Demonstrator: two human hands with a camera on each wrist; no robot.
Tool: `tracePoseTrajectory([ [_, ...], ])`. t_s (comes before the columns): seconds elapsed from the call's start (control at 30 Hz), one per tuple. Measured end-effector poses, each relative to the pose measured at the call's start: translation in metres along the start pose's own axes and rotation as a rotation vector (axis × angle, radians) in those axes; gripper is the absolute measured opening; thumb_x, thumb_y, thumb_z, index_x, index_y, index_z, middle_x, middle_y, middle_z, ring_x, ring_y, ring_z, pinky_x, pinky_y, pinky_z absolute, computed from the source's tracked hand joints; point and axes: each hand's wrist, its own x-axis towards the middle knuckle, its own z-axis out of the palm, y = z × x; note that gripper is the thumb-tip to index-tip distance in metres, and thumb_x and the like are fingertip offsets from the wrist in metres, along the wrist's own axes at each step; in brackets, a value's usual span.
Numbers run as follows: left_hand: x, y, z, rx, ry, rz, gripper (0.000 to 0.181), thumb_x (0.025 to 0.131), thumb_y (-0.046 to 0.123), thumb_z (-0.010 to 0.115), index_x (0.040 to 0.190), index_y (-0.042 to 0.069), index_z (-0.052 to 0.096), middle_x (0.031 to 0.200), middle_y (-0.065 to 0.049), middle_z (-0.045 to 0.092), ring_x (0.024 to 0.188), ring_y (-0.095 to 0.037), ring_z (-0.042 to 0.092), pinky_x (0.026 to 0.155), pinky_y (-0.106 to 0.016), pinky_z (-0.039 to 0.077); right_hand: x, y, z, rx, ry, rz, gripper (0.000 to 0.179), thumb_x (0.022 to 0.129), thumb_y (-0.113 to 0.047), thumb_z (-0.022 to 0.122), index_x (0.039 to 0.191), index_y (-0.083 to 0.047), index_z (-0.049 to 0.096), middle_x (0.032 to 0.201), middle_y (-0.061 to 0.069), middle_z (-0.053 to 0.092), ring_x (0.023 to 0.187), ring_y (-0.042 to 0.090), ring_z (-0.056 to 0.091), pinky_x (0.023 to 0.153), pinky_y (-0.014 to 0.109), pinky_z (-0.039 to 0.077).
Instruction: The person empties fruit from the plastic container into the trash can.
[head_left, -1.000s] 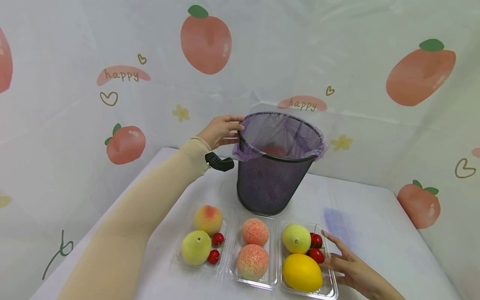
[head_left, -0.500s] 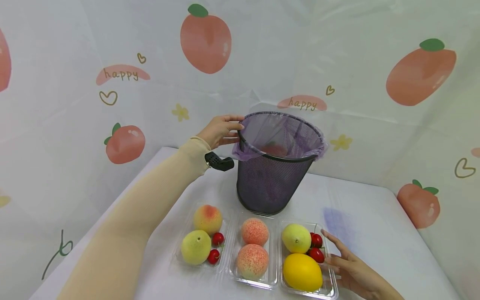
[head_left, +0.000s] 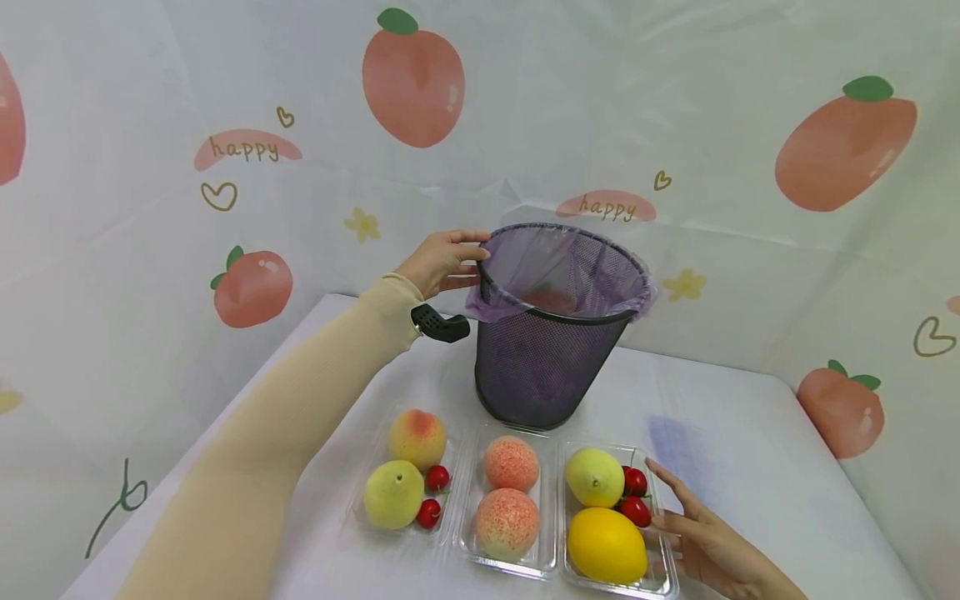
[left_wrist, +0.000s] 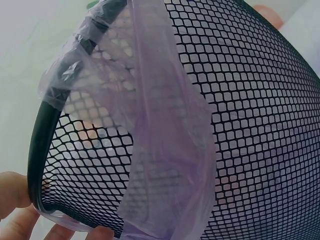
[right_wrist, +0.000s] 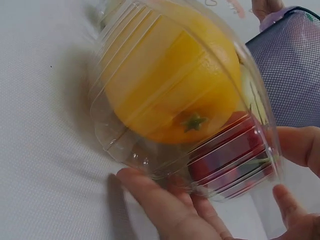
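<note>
In the head view my left hand (head_left: 442, 262) holds the left side of the rim of a black mesh wastebasket (head_left: 525, 375) lined with a purple bag (head_left: 495, 308). The left wrist view has fingers (left_wrist: 15, 225) on both sides of that rim. My right hand (head_left: 712, 542) touches the right side of a clear plastic container (head_left: 660, 587) with fairly straight fingers. Inside it lie an orange-yellow fruit (head_left: 607, 546) with a green star-shaped stem mark, a pale yellow fruit (head_left: 595, 477) and red cherries (head_left: 636, 511).
Left of it stand two more clear containers: one has two pinkish speckled fruits (head_left: 507, 523), the other a peach (head_left: 417, 437), a pale green fruit (head_left: 393, 494) and two cherries (head_left: 429, 513). A fruit-printed cloth (head_left: 487, 183) hangs behind the white table (head_left: 757, 450).
</note>
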Motion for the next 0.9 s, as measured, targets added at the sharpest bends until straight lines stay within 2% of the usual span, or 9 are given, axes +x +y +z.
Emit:
tracePoseTrajectory([
  [0.13,0.0001,0.0006,0.0004,-0.008,-0.001,-0.004,0.042,0.095,0.01,0.062,0.136,0.015,0.056,0.129,-0.006,0.053,0.107,-0.024,0.056,0.098,-0.037,0.05,0.0003,-0.0003,-0.0005,0.031,-0.028,-0.012,0.049,0.106,-0.026,0.034,0.126,-0.07,0.027,0.145,0.031,-0.037,0.117,0.022,0.054,0.1,0.055,0.045],
  [0.33,-0.0004,0.001,0.0007,-0.007,0.001,-0.003,0.042,0.095,0.01,0.062,0.136,0.014,0.056,0.129,-0.006,0.053,0.107,-0.024,0.056,0.099,-0.038,0.05,-0.0001,-0.0001,0.0001,0.049,-0.056,-0.027,0.049,0.107,-0.023,0.032,0.122,-0.069,0.029,0.145,0.029,-0.035,0.115,0.024,0.055,0.1,0.053,0.046],
  [0.47,-0.0009,0.0007,0.0009,-0.007,0.0,-0.006,0.042,0.095,0.01,0.062,0.136,0.014,0.056,0.128,-0.006,0.054,0.107,-0.023,0.056,0.099,-0.037,0.05,0.0017,0.0015,0.0004,0.044,-0.028,-0.025,0.049,0.106,-0.022,0.034,0.121,-0.068,0.028,0.145,0.029,-0.034,0.114,0.026,0.056,0.098,0.054,0.047],
  [0.57,-0.0007,0.0005,0.0009,-0.006,-0.001,-0.008,0.042,0.095,0.01,0.061,0.136,0.014,0.056,0.128,-0.006,0.054,0.107,-0.023,0.056,0.099,-0.037,0.05,0.0023,0.0023,-0.0003,0.044,-0.011,-0.023,0.049,0.106,-0.021,0.035,0.121,-0.067,0.027,0.144,0.029,-0.039,0.115,0.027,0.055,0.096,0.056,0.047],
  [0.9,0.0003,0.0008,0.0007,-0.01,-0.001,-0.01,0.042,0.095,0.01,0.062,0.137,0.014,0.055,0.127,-0.005,0.054,0.105,-0.022,0.056,0.098,-0.036,0.05,-0.0003,0.0027,-0.0034,0.033,-0.017,-0.035,0.051,0.105,-0.017,0.036,0.12,-0.065,0.029,0.141,0.03,-0.042,0.117,0.029,0.053,0.097,0.057,0.046],
])
